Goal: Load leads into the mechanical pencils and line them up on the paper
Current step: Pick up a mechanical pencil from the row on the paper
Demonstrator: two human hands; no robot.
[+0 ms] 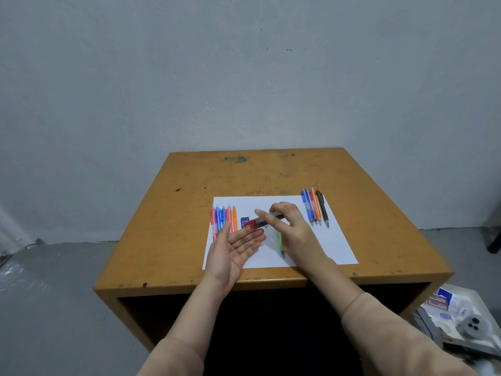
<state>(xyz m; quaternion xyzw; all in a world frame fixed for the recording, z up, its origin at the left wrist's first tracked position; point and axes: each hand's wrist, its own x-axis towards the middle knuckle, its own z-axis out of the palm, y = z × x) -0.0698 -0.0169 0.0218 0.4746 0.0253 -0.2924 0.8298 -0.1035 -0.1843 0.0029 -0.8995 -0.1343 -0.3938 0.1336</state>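
Note:
A white paper [333, 245] lies on the yellow wooden table [271, 175]. My right hand [292, 226] grips a clear lead tube with a red cap [254, 223], tilted cap-down toward my left hand [233, 248], which is held palm-up and flat just under the cap. A green mechanical pencil [279, 241] lies on the paper below my right hand, partly hidden. Several pink, blue and orange pencils [223, 218] lie in a row at the paper's left. Several more, blue, orange and dark [314, 207], lie at its right edge.
A small blue lead case [244, 221] lies on the paper behind the tube. A white tray with boxes and a grey round object [461, 318] sits on the floor at the lower right. The table stands against a grey wall.

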